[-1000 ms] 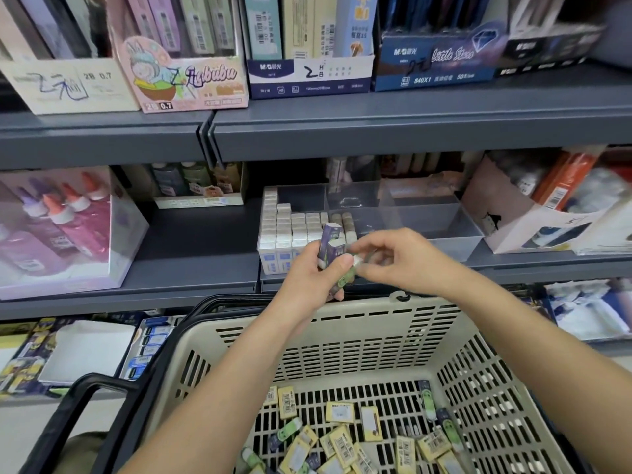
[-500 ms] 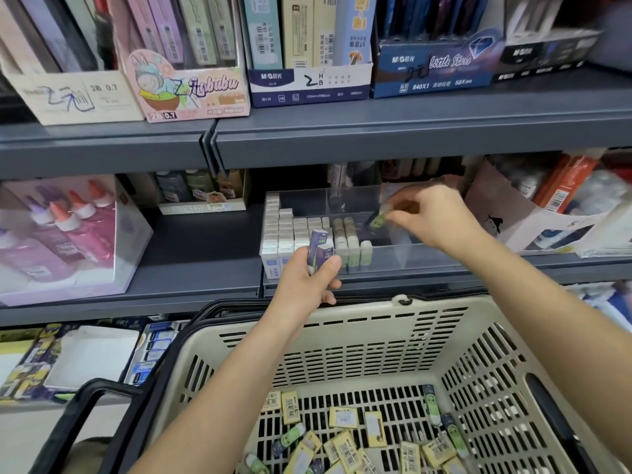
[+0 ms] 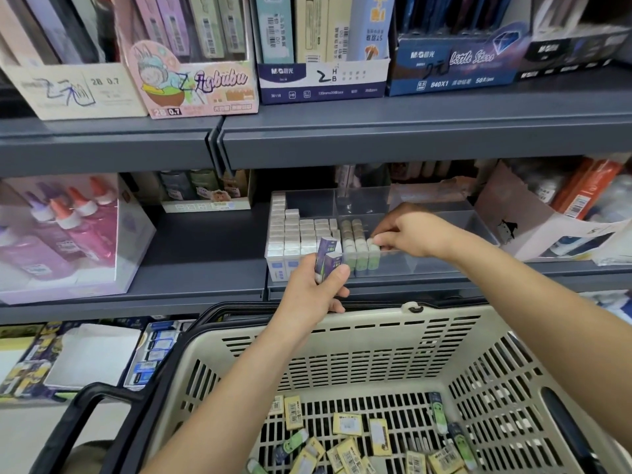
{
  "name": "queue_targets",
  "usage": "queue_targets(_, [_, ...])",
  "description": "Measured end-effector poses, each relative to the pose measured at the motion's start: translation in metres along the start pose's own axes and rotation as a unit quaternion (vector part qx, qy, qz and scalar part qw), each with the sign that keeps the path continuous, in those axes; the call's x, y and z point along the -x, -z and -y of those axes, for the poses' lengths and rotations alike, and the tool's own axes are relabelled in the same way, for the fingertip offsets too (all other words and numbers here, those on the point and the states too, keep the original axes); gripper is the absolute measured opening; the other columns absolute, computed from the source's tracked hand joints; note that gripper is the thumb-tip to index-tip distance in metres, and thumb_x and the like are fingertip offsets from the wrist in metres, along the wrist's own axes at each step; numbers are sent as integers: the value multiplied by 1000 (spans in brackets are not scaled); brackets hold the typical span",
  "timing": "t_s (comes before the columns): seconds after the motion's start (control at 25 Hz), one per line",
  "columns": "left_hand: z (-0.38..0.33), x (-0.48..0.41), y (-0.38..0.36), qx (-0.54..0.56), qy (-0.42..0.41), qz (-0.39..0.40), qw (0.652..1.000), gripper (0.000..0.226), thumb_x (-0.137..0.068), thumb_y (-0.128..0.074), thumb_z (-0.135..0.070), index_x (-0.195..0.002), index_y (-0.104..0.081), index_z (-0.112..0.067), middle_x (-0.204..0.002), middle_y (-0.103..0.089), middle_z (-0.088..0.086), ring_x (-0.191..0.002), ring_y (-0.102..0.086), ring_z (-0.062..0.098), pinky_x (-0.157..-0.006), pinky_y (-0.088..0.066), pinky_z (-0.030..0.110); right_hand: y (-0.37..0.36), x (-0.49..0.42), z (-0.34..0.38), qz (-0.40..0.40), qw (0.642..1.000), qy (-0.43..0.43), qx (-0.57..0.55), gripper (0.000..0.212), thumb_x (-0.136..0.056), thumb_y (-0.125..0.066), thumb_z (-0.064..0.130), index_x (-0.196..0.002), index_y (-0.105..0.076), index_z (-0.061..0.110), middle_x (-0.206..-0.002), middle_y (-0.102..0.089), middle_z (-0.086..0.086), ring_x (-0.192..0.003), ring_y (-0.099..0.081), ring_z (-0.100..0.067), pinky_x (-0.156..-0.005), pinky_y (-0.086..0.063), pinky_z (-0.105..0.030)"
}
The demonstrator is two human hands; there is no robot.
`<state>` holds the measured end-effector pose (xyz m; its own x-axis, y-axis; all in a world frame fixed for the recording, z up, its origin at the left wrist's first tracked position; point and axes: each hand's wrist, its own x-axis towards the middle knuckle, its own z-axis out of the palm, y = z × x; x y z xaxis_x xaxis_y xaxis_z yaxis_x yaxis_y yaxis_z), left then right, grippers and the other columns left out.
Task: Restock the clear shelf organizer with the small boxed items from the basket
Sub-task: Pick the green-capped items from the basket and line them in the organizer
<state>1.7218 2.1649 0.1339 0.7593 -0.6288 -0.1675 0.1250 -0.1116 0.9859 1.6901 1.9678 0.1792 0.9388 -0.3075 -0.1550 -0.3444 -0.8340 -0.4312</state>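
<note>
Right hand [image 3: 410,234] is reaching into the clear shelf organizer [image 3: 455,265], fingertips pinching a green boxed item [image 3: 373,249] at the end of the short green row, a bit right of the white boxes [image 3: 294,234]. Left hand [image 3: 313,292] grips two purple boxes [image 3: 328,256] just in front of the organizer, above the basket [image 3: 342,328] where loose boxes [image 3: 347,424] wait. My worry: nothing props that green row on its right, so a sloppy release could domino it.
</note>
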Motion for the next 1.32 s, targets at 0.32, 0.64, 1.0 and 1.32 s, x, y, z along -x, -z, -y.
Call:
queue_targets(0.32, [-9, -2, -10, 76, 71, 23, 994, 6, -94, -46, -15, -88, -49, -14, -82, -50, 5, -66, -50, 14, -50, -40, 24, 3, 13, 2, -37, 999, 15, 29, 25, -92, -53, 26, -113, -65, 18, -102, -70, 1, -99, -62, -15, -83, -42, -21])
queue_targets(0.64, [-11, -1, -17, -16, 30, 50, 998, 12, -96, -47, -14, -98, -56, -22, -79, -54, -1, -60, -46, 6, -50, -39, 16, -6, 49, 19, -91, 984, 141, -60, 22, -87, -60, 15, -106, -68, 23, -80, -58, 21, -76, -56, -3, -74, -40, -16])
queue_targets(1.0, [-18, 3, -13, -50, -82, -32, 995, 10, -89, -61, -21, -80, -60, -18, -54, -61, -12, -47, -37, 6, -48, -35, 16, -6, 57, 18, -125, 980, 151, -38, 28, -82, -64, 36, -107, -69, 23, -91, -56, 13, -83, -54, -5, -81, -44, -24])
queue_targets(1.32, [-19, 1, -14, -75, -69, -61, 993, 24, -82, -70, -14, -88, -55, -31, -90, -69, -1, -78, -60, 14, -71, -48, 29, 4, 52, 25, -131, 977, 156, -58, 10, -79, -68, 25, -88, -68, 27, -75, -62, 10, -64, -56, 0, -64, -42, -10])
